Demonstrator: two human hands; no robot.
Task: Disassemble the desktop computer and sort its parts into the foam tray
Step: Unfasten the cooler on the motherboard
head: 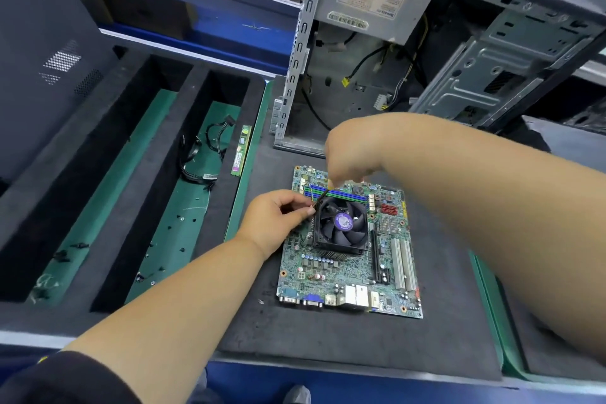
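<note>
Motherboard (347,272) flat, ports toward person

your bench (488,275) is topped with green matting, and on it sits a dark foam pad (360,341) with the motherboard (347,272) lying flat on that pad. to your left on the same bench rests the black foam tray (203,82), its long compartments open down to the green surface; one holds a bundle of black cables (200,154) and scattered small screws (180,218), and a memory stick (241,151) lies along its right edge. at the far side the opened computer case (410,52) stands just beyond the pad.
</note>
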